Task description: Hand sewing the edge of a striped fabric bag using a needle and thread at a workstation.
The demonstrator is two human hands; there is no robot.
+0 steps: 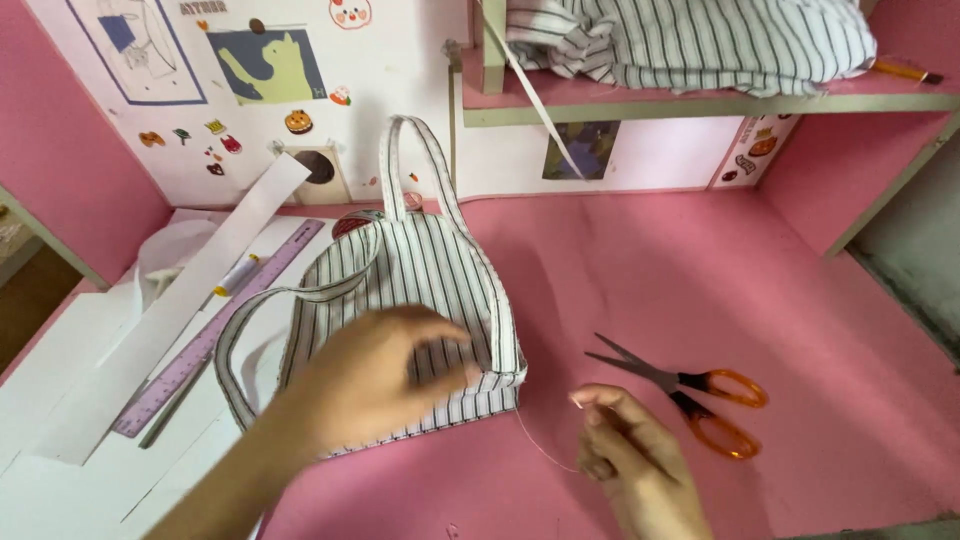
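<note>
- On the far left, a long white paper strip [170,310] lies slanted over flat white sheets [60,400].
- Just beside it sits a purple ruler [215,335], with a small yellow and white pen [236,276] near its top end.
- The striped bag [420,290] lies on the pink table [700,290], left of the middle. One handle loop stands up at the back and another loop bends out to the left.
- The left hand [375,380] lies on top of the bag, with its fingers curled loosely on the cloth near the bottom right corner.
- A thin thread [540,450] runs from that corner to the right hand.
- The right hand [630,450] is low on the table, with its fingertips pinched on the thread.
- Orange scissors [690,395] lie just to the right of that hand, blades a little apart.
- Up on the shelf is a heap of striped cloth [690,40].
</note>
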